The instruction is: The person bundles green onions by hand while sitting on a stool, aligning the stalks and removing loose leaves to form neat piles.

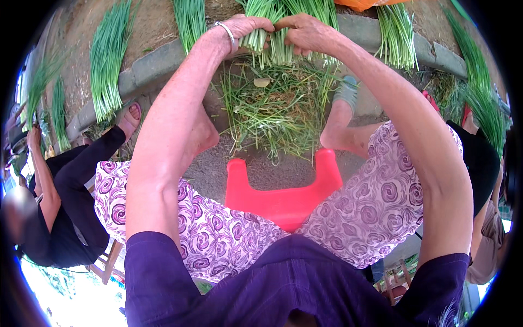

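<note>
At the far middle, a bunch of long green chives with pale stem ends (278,52) lies between my hands, over the kerb. My left hand (242,30), with a silvery bangle at the wrist, is closed around the left side of the bunch. On its other side my right hand (309,34) is closed too, fingers curled onto the stems. Thumb and forefinger of the two hands meet above the bunch. Part of the fingers is hidden by the stems. Loose trimmed leaves and dry stalks (278,109) are heaped on the ground just below.
More chive bunches lie along the stone kerb (158,61), at left (109,60) and right (396,35). An orange plastic bag (362,4) is at the far edge. A red plastic stool (272,199) stands between my legs. People sit close on both sides, one in black (76,191) at left.
</note>
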A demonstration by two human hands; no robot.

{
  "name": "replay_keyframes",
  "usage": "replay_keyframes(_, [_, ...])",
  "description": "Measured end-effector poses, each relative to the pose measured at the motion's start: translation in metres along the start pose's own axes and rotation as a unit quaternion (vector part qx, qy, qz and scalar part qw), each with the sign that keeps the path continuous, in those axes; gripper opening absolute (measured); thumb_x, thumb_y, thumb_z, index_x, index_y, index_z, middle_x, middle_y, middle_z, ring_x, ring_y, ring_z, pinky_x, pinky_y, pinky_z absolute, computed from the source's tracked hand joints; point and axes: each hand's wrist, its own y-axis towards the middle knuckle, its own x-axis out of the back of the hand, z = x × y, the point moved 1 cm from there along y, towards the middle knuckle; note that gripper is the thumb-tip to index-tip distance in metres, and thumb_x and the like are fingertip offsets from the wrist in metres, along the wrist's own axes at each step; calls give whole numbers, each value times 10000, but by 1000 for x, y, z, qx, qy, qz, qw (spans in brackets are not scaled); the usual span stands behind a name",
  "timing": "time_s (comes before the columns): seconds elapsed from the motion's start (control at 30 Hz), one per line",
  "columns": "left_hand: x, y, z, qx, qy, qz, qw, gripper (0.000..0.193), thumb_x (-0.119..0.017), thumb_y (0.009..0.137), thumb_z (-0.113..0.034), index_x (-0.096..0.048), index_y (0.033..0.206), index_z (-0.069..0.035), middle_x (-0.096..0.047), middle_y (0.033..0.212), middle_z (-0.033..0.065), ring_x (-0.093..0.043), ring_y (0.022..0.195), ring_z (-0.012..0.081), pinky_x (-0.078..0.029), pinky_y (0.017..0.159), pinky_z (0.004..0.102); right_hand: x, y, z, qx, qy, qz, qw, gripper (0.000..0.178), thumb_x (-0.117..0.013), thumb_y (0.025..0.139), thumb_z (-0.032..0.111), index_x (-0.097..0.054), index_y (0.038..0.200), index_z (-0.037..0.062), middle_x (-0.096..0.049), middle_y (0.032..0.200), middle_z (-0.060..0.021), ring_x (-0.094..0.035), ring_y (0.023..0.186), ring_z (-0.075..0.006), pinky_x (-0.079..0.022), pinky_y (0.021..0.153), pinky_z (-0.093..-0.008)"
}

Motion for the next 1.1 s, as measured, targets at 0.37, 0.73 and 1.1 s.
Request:
replay_keyframes(0.37, [23,-66,-74,-18,-37,64,997,120,-627,837,-138,-603,878,-27,-634,689,79,-635,563,177,-533,479,282,-3,28,-33,-98,16,21,995,540,-368,845,34,-430,1359,186,-649,846,-88,-622,530,-134,-505,422,-260])
replay_keyframes(0.73, [-24,-186,-100,-192,-16,71,979,271,-585,897,-230,-557,1046,-5,-642,867,82,-609,644,138,-532,562,253,19,-8,11,-54,-14,43,998,534,-496,810,125,-431,1333,41,-656,915,-100,-657,632,-160,-545,545,-279])
replay_keyframes(1.1, [-112,-242,11,-150,-218,71,962,238,-586,895,-241,-554,1041,-56,-598,756,48,-591,637,179,-522,594,315,0,-148,77,82,348,270,894,658,-585,802,606,-581,1144,44,-622,1081,-117,-589,1032,-209,-453,865,-322])
